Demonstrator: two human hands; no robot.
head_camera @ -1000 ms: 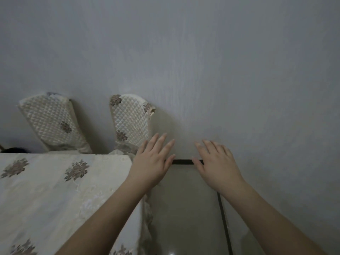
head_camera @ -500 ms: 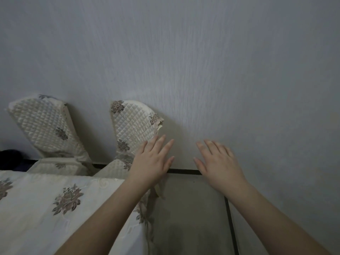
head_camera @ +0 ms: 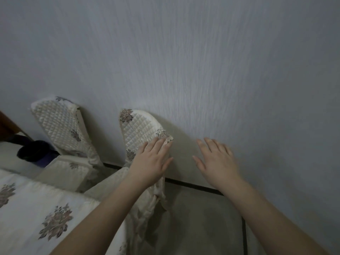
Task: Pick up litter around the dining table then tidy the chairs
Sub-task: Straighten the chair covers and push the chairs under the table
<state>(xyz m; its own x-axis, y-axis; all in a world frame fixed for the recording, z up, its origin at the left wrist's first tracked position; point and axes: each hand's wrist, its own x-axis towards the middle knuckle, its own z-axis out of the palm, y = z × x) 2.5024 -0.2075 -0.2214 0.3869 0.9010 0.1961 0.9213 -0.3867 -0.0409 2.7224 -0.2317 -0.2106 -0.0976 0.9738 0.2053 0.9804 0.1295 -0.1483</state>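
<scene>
Both hands are raised ahead of the body with fingers spread and flat; neither grips anything. The left hand (head_camera: 150, 162) lies over the right edge of the near chair (head_camera: 141, 131), a quilted backrest cover with flower motifs; whether the palm presses the cover or only hovers in front of it cannot be told. The right hand (head_camera: 217, 161) is held in the air in front of the wall (head_camera: 202, 61), apart from the chair and to its right. A 2nd chair (head_camera: 60, 126) stands to the left, its backrest also leaning against the wall, its seat near the surface (head_camera: 36, 208), which carries a flowered cloth. A dark bundle (head_camera: 35, 151) lies beyond that seat; what it is cannot be told. The floor (head_camera: 198, 223) in view, up to the dark skirting (head_camera: 193, 184), shows no litter. Judgement: the step in hand is the chair-tidying part, with the near chair as the target. The next move calls for closing the left fingers on the top or side of the backrest, bringing the right hand across to the opposite edge, and drawing the chair square to the surface. The loose cover may slip on the frame, so the hold should reach the frame under the quilting.
</scene>
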